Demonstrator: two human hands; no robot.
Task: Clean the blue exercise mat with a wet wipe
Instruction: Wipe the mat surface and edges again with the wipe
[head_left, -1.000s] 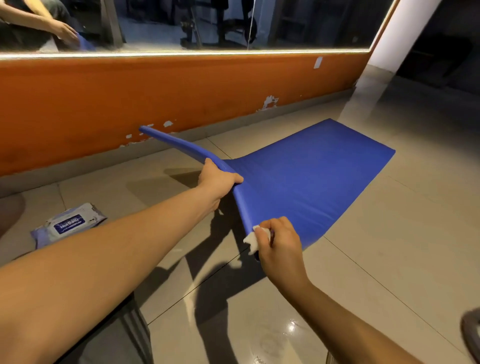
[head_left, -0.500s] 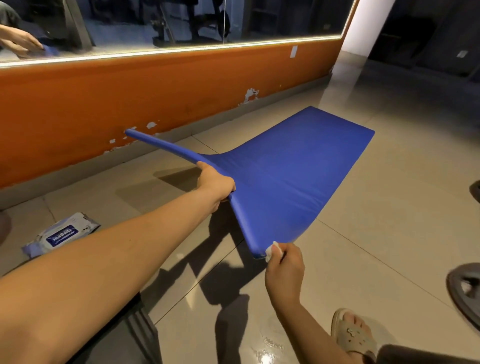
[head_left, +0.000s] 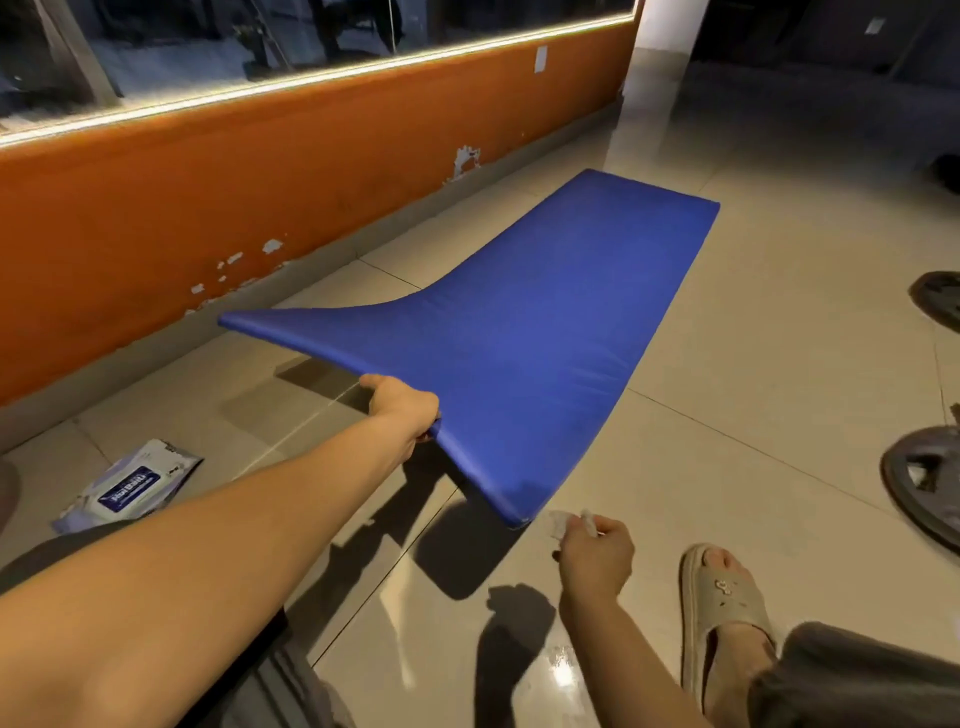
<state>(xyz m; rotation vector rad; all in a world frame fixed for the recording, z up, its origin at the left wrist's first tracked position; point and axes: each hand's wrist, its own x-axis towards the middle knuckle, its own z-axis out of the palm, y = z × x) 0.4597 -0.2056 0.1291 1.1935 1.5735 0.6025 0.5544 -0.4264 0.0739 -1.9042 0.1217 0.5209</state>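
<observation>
Nearest to me, my right hand (head_left: 597, 553) is closed on the wipe (head_left: 565, 521), pinching it at the fingertips. The wipe is blurred, so I cannot tell how it is folded. Hand and wipe sit just beside the near corner of the mat (head_left: 519, 353), not touching it. I judge this to be a ready position for a pass along that corner or the edge. A sandal (head_left: 722, 597) rests on the floor to the right of the same corner.

Further out, my left hand (head_left: 405, 410) grips the mat's near edge with its fingers curled round it. This grip holds the near end off the tiles, with a shadow beneath it, while the far end lies flat on the floor. Raising the end probably exposes the edge and underside to the wipe and steadies the mat against wiping pressure.

The pack (head_left: 130, 488) lies on the floor left of the mat, within reach for a fresh wipe. Two plates (head_left: 924, 483) lie well apart to the mat's right. The wall (head_left: 208, 208) runs beyond the mat's left side.
</observation>
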